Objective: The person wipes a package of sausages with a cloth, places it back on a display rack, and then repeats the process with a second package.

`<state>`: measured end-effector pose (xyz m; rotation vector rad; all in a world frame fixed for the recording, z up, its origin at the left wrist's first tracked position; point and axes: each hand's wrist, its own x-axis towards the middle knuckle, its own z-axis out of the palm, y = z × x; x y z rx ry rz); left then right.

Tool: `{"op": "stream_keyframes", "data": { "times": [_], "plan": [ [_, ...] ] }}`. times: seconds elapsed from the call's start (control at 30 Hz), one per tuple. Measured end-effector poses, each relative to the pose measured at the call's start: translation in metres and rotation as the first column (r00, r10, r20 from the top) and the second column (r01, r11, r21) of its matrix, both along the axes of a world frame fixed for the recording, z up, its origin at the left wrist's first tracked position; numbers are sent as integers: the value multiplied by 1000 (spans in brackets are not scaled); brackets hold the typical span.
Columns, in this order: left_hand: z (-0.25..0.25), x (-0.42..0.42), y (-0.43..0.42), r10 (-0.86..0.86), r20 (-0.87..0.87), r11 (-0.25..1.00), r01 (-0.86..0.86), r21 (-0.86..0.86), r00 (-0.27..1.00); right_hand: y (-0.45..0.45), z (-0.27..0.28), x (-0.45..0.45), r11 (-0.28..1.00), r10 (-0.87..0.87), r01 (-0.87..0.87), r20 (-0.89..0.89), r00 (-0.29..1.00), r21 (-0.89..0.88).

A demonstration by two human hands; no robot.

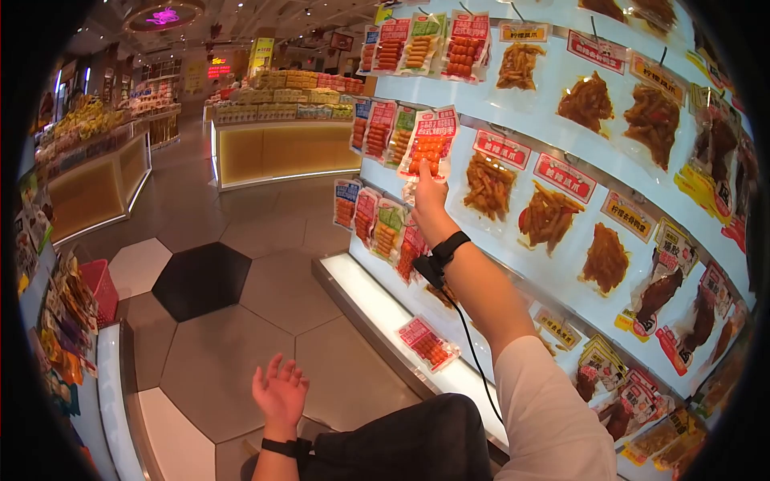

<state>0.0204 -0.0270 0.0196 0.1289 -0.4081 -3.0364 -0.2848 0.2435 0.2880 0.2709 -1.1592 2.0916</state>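
The right hand (429,196) pinches one red sausage packet (435,138) near its bottom edge, thumb across the front. The packet is upright, near the left edge of the lit wall display (461,104), in its middle row. Just left of it hang three packets: one blue (360,120), one red (379,130), one green (400,138). Right of it in that row hang two bags with red labels (489,184) and one yellow-labelled bag (605,256). Four sausage packets (387,226) hang below the three, at the display's left edge. One red packet lies flat on the white ledge (365,305) along the display's foot. The left hand (281,393), fingers spread and slightly curled, holds nothing, above the tiled floor (233,353). One pink basket (98,290) stands at far left.
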Motion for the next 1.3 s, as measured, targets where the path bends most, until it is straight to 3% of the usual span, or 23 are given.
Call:
{"op": "stream_keyframes", "data": {
  "times": [0.13, 0.23, 0.37, 0.6, 0.73, 0.9, 1.0, 1.13, 1.23, 1.3],
  "plan": [
    [-4, -2, 0, -8, -9, 1000, 8, 0, 1000, 6, -5, -16, 987, -152, 149, 53, 987, 58],
    [-2, 0, 1, -10, -12, 1000, 9, -5, 1000, 15, -2, -15, 997, -79, 79, 22, 997, 12],
    [1, 0, 0, 0, -8, 1000, 0, -10, 1000, 20, 7, -2, 993, -98, 105, 122, 988, -52],
    [-2, 0, 2, 7, 7, 1000, -7, -16, 1000, 29, 9, -16, 989, -122, 130, 105, 987, -73],
    [0, -1, 3, 5, 26, 1000, -4, -31, 1000, 33, 18, -25, 973, -173, 202, 219, 960, -115],
    [-1, -2, 3, 6, 25, 1000, -5, -29, 1000, 47, 15, -52, 975, -81, 144, 331, 940, -169],
    [-2, -2, 3, 5, 18, 1000, -4, -28, 1000, 61, 4, -73, 971, 142, -61, 357, 923, -230],
    [-2, -3, 2, 2, 24, 1000, -2, -13, 1000, 68, -10, -74, 965, 260, -195, 524, 811, -177],
    [-1, -1, 1, 4, 22, 1000, -4, -10, 1000, 73, -15, -67, 976, 210, -124, 628, 750, -178],
    [-1, -1, 1, 4, 15, 1000, -4, -13, 1000, 76, -21, -66, 957, 282, -165, 626, 727, -239]
  ]
}}
